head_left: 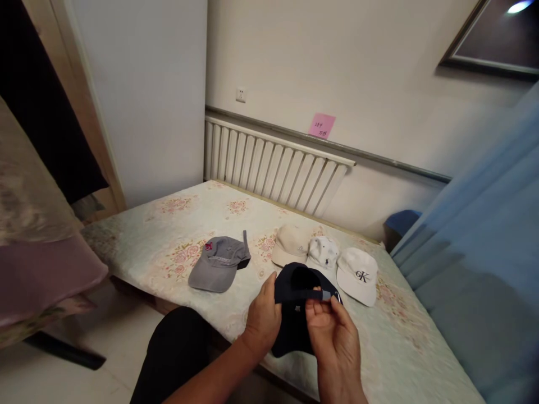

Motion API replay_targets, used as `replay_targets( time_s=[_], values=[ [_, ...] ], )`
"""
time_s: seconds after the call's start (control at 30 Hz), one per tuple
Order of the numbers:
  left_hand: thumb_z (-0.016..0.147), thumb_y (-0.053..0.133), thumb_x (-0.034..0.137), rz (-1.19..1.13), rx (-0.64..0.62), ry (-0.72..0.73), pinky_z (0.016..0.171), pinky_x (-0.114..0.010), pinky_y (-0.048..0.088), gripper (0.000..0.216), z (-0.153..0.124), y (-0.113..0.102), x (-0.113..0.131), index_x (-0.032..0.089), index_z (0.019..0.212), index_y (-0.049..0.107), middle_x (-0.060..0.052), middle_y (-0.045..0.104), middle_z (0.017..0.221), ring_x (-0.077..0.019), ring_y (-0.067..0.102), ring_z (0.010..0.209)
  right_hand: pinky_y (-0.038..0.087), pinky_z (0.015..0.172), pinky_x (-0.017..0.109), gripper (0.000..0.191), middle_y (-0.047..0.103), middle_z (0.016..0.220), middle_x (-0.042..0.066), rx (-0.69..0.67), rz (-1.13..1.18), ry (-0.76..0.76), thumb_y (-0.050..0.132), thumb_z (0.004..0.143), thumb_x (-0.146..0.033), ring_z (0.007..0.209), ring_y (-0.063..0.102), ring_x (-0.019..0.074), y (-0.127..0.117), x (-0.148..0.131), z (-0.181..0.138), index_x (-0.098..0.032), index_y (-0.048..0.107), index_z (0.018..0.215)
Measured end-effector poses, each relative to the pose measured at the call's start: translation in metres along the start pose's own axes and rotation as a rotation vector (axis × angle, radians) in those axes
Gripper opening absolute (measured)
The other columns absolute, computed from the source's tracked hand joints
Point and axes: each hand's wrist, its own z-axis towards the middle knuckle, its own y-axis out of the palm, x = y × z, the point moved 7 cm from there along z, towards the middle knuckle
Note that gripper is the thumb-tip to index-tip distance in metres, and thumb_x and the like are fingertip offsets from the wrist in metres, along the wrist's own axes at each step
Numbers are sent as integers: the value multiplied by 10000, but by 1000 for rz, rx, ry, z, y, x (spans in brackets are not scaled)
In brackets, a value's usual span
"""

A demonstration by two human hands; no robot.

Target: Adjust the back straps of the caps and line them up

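Observation:
Over the near edge of the bed, both hands hold a dark baseball cap (290, 331), its back opening and adjusting strap facing me. My left hand (263, 311) grips the cap's left side, the fingers hidden behind it. With the fingertips of my right hand (334, 331) I pinch the strap (311, 294) near its buckle, palm turned up. A grey cap (217, 266) lies to the left, its strap end sticking up. Just beyond the dark cap, a beige cap (290, 244), a white cap with a small dark emblem (322, 252) and a white CK cap (357, 275) sit in a row.
The bed (168, 224) has a pale floral cover. Behind it are a radiator (269, 163) and a wall with a pink note (322, 125). A blue curtain (484, 235) hangs at the right; a cloth-covered seat (46, 275) stands at the left.

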Motion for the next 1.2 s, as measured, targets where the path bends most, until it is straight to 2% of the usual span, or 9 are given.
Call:
replay_targets(
  time_s=[0.17,0.27,0.5,0.63,0.83,1.07,1.2],
  values=[
    [825,368,150,18,-45,10,1035,-372,376,510,-2,1,3,153,1333,401,-123,497,1338,-218,472,1227,566,676,278,142,708,792,-15,5,61,50,555,768,-131,759,665,120,-4,1,2,-238,620,835],
    [834,384,176,63,-58,37,1019,-367,394,487,-2,0,11,172,1320,415,-111,517,1318,-220,496,1202,555,691,267,97,711,800,-7,7,20,48,548,807,-176,777,665,113,-3,2,1,-231,619,843],
    [832,375,152,237,-29,158,994,-357,422,484,6,-9,30,135,1314,403,-124,519,1314,-209,510,1188,540,773,285,175,714,927,68,-40,-120,77,496,866,-256,909,664,137,5,8,-9,-157,599,967],
    [814,352,113,275,-82,106,976,-358,438,516,9,-8,23,94,1329,389,-153,528,1301,-223,529,1171,543,789,287,226,710,962,75,-12,-104,78,468,882,-242,951,658,146,4,6,-12,-143,566,1060],
    [800,330,89,206,-126,38,972,-362,435,539,9,-7,18,102,1336,385,-156,557,1268,-224,532,1168,547,824,303,270,700,1000,87,16,-97,58,458,883,-219,1023,635,175,6,4,-17,-135,528,1130],
    [806,324,98,71,-106,44,974,-353,431,496,12,-5,15,96,1290,429,-156,572,1243,-206,545,1146,522,896,356,343,646,1128,157,-27,-53,64,434,890,-241,1108,583,223,12,4,-21,-90,476,1194],
    [793,336,88,35,-72,61,1001,-359,408,497,12,-3,8,100,1279,441,-150,563,1257,-199,526,1168,515,905,367,374,623,1186,143,-64,-51,71,426,892,-285,1120,575,224,14,5,-21,-113,468,1222]
  ],
)
